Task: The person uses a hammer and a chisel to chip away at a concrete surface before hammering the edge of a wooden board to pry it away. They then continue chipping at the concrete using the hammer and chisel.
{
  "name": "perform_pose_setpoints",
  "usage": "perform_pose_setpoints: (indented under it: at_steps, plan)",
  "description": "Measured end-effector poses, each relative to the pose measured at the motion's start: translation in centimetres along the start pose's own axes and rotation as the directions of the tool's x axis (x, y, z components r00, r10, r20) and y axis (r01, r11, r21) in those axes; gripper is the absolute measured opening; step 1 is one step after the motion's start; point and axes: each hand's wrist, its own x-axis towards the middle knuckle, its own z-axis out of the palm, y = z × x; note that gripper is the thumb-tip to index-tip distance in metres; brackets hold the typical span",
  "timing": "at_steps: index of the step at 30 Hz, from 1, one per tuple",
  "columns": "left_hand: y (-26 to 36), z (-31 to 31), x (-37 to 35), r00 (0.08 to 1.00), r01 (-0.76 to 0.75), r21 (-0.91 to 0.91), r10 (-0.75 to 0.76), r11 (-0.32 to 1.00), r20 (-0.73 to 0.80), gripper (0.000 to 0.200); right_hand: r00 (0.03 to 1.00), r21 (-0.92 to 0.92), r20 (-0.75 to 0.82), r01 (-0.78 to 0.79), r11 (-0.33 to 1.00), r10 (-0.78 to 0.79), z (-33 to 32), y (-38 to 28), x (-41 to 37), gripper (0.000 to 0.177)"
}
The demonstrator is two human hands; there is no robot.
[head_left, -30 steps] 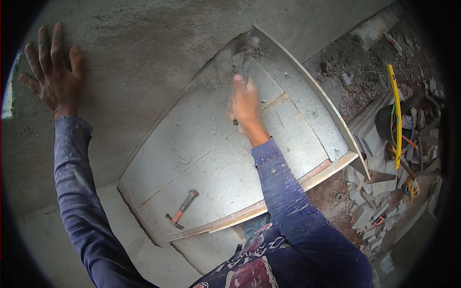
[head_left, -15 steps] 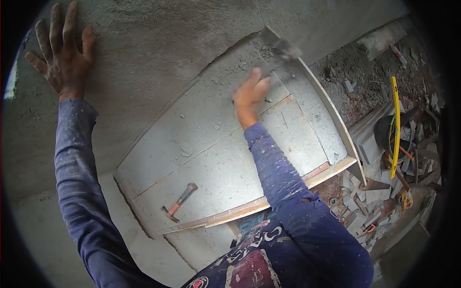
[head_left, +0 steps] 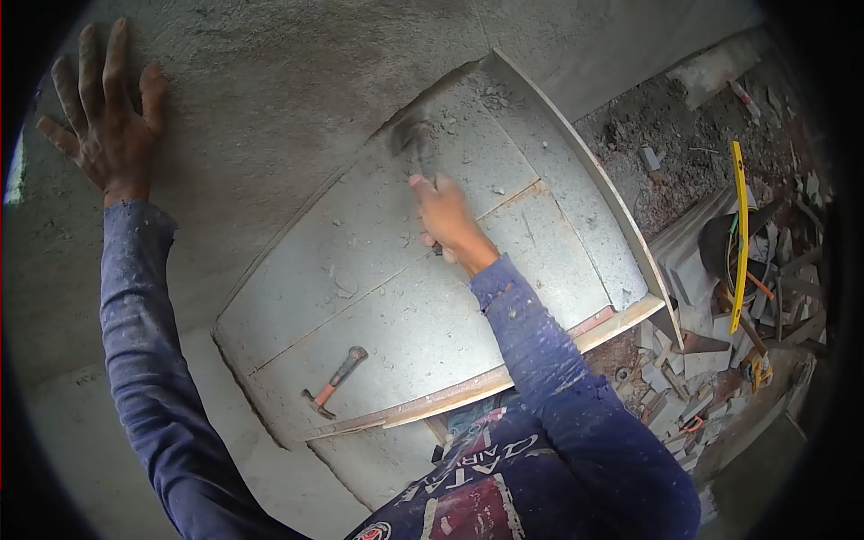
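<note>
My left hand (head_left: 112,130) lies with fingers spread against the rough grey wall (head_left: 261,108) at the upper left. Closed round the handle of a hammer-like tool, my right hand (head_left: 450,220) is over the grey tiled slab (head_left: 405,297). The tool's head (head_left: 414,135) is blurred by motion, close to where the slab meets the wall. Crumbs of mortar lie on the slab near it. A claw hammer (head_left: 336,382) with a red and black handle rests on the slab's near left part, touched by neither hand.
A raised board (head_left: 594,171) edges the slab on the right, and a wooden strip (head_left: 450,393) runs along its near side. Beyond, on the right, are a yellow level (head_left: 740,234), a hand saw (head_left: 702,345), broken tile pieces (head_left: 706,364) and rubble on the ground.
My right hand and its tool have swung left, from near the slab's far right corner to the wall side. My left hand remains spread on the wall.
</note>
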Motion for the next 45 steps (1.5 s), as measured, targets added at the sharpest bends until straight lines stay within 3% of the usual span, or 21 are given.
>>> perform_pose_setpoints:
  at_steps: [2, 3, 5, 6, 8, 12, 15, 17, 18, 20, 21, 23, 27, 29, 32, 34, 36, 39, 40, 42, 45]
  plan:
    - [-0.1, -0.2, -0.4, 0.999, -0.031, 0.008, 0.031, 0.999, -0.014, 0.057, 0.903, 0.508, -0.343, 0.410, 0.757, -0.258, 0.2, 1.3, 0.2, 0.024]
    - [0.1, -0.3, -0.2, 0.999, -0.033, 0.009, 0.033, 0.999, -0.009, 0.057, 0.906, 0.511, -0.339, 0.405, 0.759, -0.255, 0.6, 1.0, 0.9, 0.024]
    - [0.6, -0.9, 0.3, 0.998, -0.059, 0.032, 0.060, 0.998, -0.015, 0.058, 0.683, 0.595, -0.709, 0.712, 0.373, -0.175, 2.1, 0.1, 2.5, 0.037]
    - [0.2, -1.0, 0.0, 0.998, -0.066, 0.031, 0.066, 0.997, -0.012, 0.058, 0.686, 0.599, -0.707, 0.709, 0.372, -0.168, 3.3, 1.1, 2.9, 0.037]
    - [-0.2, -0.3, -0.2, 1.000, -0.009, 0.004, 0.009, 1.000, 0.011, 0.060, 0.992, 0.165, -0.117, 0.059, 0.985, -0.040, 4.3, 3.3, 3.6, 0.024]
    - [0.0, -0.8, -0.6, 0.999, -0.012, -0.011, 0.013, 1.000, 0.049, 0.060, 0.987, 0.288, -0.048, 0.161, 0.944, -0.154, 2.8, 2.9, -0.2, 0.027]
    - [0.1, -0.4, -0.1, 1.000, -0.002, 0.052, 0.001, 0.999, 0.012, 0.057, 0.847, 0.602, -0.456, 0.521, 0.605, -0.275, 2.8, 1.8, 2.3, 0.036]
    - [-0.2, -0.4, -0.3, 1.000, -0.012, 0.025, 0.011, 1.000, 0.010, 0.057, 0.564, 0.256, -0.768, 0.704, 0.663, -0.303, 6.4, 5.5, 7.8, 0.049]
    - [-0.2, -0.2, 0.0, 1.000, -0.016, 0.015, 0.016, 1.000, -0.010, 0.057, 0.548, 0.251, -0.781, 0.715, 0.653, -0.300, 5.9, 5.4, 7.4, 0.049]
    - [0.0, -0.5, -0.2, 1.000, -0.020, 0.017, 0.020, 1.000, 0.006, 0.057, 0.985, -0.158, -0.089, 0.133, 0.978, -0.148, 5.0, 6.6, 5.8, 0.030]
    - [0.1, -0.2, 0.3, 1.000, -0.019, 0.018, 0.019, 1.000, -0.011, 0.057, 0.982, -0.158, -0.098, 0.145, 0.977, -0.162, 3.9, 5.1, 4.8, 0.030]
    - [0.2, -0.6, 0.0, 1.000, -0.019, 0.020, 0.019, 1.000, -0.004, 0.058, 0.919, 0.411, -0.268, 0.380, 0.829, -0.289, 2.6, 2.4, 0.6, 0.048]
    - [-0.2, -0.7, 0.1, 1.000, -0.023, 0.040, 0.022, 0.999, 0.017, 0.057, 0.726, 0.542, -0.666, 0.628, 0.558, -0.170, 4.9, 1.7, 2.4, 0.046]
    - [0.1, -0.8, 0.1, 0.999, -0.025, 0.035, 0.024, 0.999, 0.022, 0.057, 0.997, 0.242, 0.041, 0.050, 0.969, -0.062, 5.0, 2.4, 1.4, 0.044]
    - [0.2, -0.7, 0.2, 0.999, -0.040, 0.021, 0.041, 0.999, -0.015, 0.059, 0.992, 0.511, -0.007, 0.112, 0.852, -0.126, 4.1, 3.4, 1.1, 0.030]
    - [0.3, -1.1, -0.1, 0.999, -0.052, 0.009, 0.052, 0.999, 0.014, 0.059, 0.914, 0.674, -0.265, 0.403, 0.619, -0.307, 1.9, 1.3, -1.7, 0.028]
    - [0.4, -0.7, 0.0, 0.999, -0.051, 0.012, 0.051, 0.999, -0.006, 0.059, 0.716, 0.614, -0.644, 0.694, 0.375, -0.270, 0.8, -1.4, -2.5, 0.028]
    - [0.2, -0.8, 0.1, 0.999, -0.048, 0.029, 0.048, 0.998, -0.004, 0.059, 0.504, 0.458, -0.848, 0.853, 0.250, -0.163, 3.4, -0.8, 2.7, 0.041]
    - [0.1, -0.8, 0.0, 0.999, -0.046, 0.033, 0.046, 0.998, -0.007, 0.059, 0.480, 0.324, -0.851, 0.799, 0.507, -0.213, 6.8, 1.0, 5.6, 0.042]
    - [0.4, -0.9, 0.2, 0.998, -0.053, 0.015, 0.054, 0.998, -0.027, 0.060, 0.970, 0.516, -0.098, 0.242, 0.822, -0.223, 7.7, 2.6, 4.7, 0.041]
    - [0.3, -1.0, 0.1, 0.998, -0.063, 0.041, 0.063, 0.997, -0.003, 0.060, 0.874, 0.425, -0.362, 0.465, 0.777, -0.325, 6.2, 3.6, 4.2, 0.041]
